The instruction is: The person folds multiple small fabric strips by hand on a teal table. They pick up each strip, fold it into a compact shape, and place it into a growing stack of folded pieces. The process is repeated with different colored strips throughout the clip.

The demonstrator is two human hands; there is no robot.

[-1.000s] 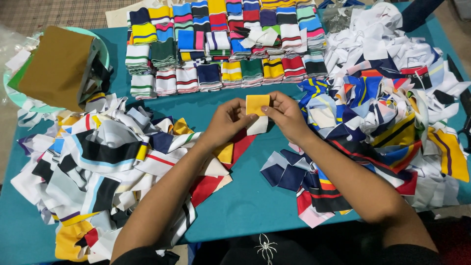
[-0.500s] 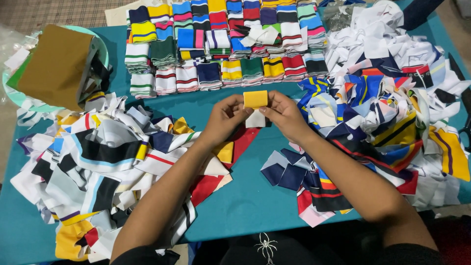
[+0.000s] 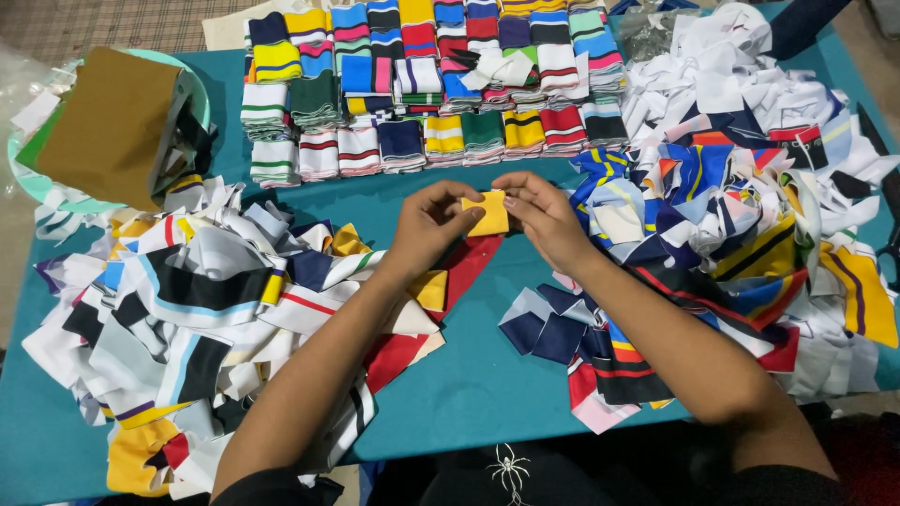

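Hands hold position at bench centre across the last second: left hand (image 3: 427, 225) and right hand (image 3: 544, 215), each grip pinching the yellow fabric piece (image 3: 487, 213), now folded smaller. Stacked striped cuffs (image 3: 422, 94) lie at 12 o'clock.

Yellow cloth piece (image 3: 489, 214): edges under our fingertips — hidden.
Right-hand fabric heap (image 3: 750, 187): cut off by the frame's edge.

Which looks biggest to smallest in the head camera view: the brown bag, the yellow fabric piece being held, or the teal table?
1. Teal table, spanning nearly the whole view.
2. Brown bag.
3. Yellow fabric piece, pinched between left hand and right hand.
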